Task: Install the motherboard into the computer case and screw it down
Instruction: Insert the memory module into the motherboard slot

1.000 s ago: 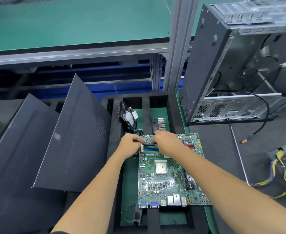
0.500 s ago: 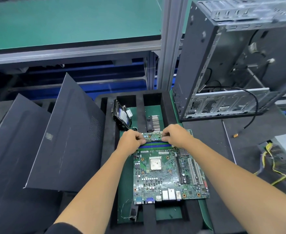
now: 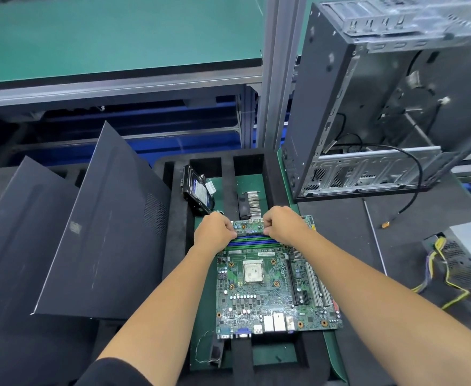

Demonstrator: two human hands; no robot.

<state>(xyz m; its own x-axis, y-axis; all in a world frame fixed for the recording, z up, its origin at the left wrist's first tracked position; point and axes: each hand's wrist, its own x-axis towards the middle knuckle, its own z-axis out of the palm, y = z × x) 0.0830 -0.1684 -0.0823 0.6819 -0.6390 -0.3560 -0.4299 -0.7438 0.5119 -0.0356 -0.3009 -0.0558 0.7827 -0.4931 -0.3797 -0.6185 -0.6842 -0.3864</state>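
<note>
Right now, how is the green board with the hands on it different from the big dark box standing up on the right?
The motherboard is green, thin and lies nearly flat on the black foam tray; the computer case is dark metal, much bigger and stands upright. The left hand and right hand grip the motherboard's far edge; nothing touches the case. The motherboard is crowded with parts; the case is open and mostly hollow. Both sit on the same workbench.

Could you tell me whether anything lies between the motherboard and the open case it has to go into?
Nothing solid shows on the mat between the motherboard, gripped at its far edge by the left hand and right hand, and the case. A black cable loops out of the case's open side and hangs across its opening.
</note>
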